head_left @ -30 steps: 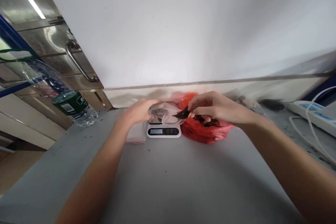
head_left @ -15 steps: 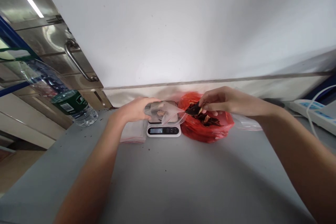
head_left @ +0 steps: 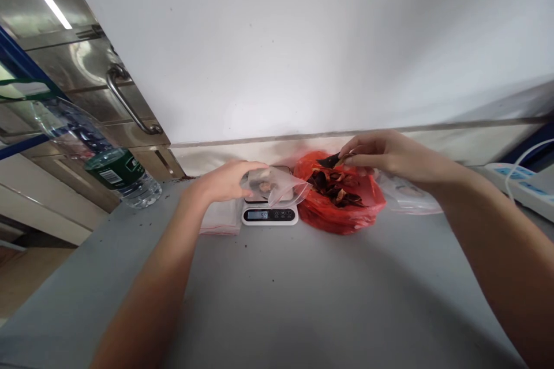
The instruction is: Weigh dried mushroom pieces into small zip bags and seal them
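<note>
My left hand [head_left: 231, 180] grips the left side of a clear zip bag [head_left: 288, 187], fingers closed on its edge. Brown dried pieces [head_left: 265, 186] lie inside the bag, which rests over the plate of a small white digital scale [head_left: 270, 216] with a lit display. To the right sits an open red plastic bag [head_left: 341, 222] filled with dark, curled dried peel [head_left: 341, 195]. Above its back rim my right hand [head_left: 372, 153] pinches a dark piece of dried peel [head_left: 329, 160] between thumb and fingers.
A stack of clear zip bags [head_left: 220, 218] lies left of the scale. More clear bags [head_left: 407, 195] lie beyond the red bag. A large water bottle [head_left: 116, 170] stands at left, a white device with a cable [head_left: 530, 184] at right. The wall [head_left: 303, 57] borders the grey table [head_left: 277, 300].
My right hand has moved right and slightly up, away from the zip bag's mouth, still with dark peel. More dark pieces show in the zip bag, and the scale's digits have changed.
</note>
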`<state>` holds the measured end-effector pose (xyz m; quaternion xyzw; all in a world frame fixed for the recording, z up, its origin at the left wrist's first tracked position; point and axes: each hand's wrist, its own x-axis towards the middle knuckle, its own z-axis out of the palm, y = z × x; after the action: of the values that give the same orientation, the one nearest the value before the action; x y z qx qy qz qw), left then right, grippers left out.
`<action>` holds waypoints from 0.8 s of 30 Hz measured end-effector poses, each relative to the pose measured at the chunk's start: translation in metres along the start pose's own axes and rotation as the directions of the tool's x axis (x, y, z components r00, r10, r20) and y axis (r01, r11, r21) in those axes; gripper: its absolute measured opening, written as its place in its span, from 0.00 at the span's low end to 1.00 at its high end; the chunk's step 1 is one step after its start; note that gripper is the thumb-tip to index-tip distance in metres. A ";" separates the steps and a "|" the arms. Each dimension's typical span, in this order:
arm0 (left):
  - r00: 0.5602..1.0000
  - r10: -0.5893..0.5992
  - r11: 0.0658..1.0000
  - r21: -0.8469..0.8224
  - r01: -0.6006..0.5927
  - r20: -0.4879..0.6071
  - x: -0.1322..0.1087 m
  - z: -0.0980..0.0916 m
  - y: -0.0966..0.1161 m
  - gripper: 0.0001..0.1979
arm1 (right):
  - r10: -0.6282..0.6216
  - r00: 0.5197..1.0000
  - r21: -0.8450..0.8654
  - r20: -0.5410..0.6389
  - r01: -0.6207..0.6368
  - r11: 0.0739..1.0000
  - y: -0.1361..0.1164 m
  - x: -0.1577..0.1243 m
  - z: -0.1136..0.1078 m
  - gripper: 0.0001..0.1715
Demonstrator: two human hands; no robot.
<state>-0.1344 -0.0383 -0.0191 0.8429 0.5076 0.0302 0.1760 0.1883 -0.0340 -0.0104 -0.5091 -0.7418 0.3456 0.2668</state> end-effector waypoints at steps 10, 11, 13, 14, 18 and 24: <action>0.999 0.030 0.999 -0.025 -0.030 -0.019 -0.003 0.000 0.007 0.33 | 0.042 0.999 -0.085 0.002 -0.041 0.996 0.001 0.002 0.000 0.16; 0.999 0.031 0.999 -0.027 -0.031 -0.019 -0.002 0.000 0.007 0.33 | 0.047 0.999 -0.099 0.001 -0.047 0.994 0.002 0.003 0.000 0.16; 1.000 0.025 0.999 -0.029 -0.026 -0.014 -0.002 0.000 0.006 0.33 | 0.059 0.998 -0.125 -0.012 -0.060 0.990 0.005 0.004 0.000 0.17; 1.000 0.020 0.999 -0.030 -0.020 -0.009 -0.001 0.001 0.007 0.34 | 0.067 0.998 -0.136 -0.018 -0.069 0.988 0.006 0.005 0.000 0.17; 1.000 -0.003 1.000 -0.026 0.004 0.009 -0.001 0.001 0.008 0.35 | 0.084 0.996 -0.138 -0.015 -0.085 0.987 0.004 0.003 0.001 0.19; 1.000 -0.002 1.000 -0.028 0.003 0.024 -0.002 0.000 0.010 0.34 | 0.173 0.981 -0.205 0.089 -0.152 0.967 0.001 0.001 0.010 0.19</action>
<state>-0.1269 -0.0438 -0.0154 0.8400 0.5061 0.0269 0.1938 0.1813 -0.0352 -0.0175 -0.5730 -0.7411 0.3179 0.1459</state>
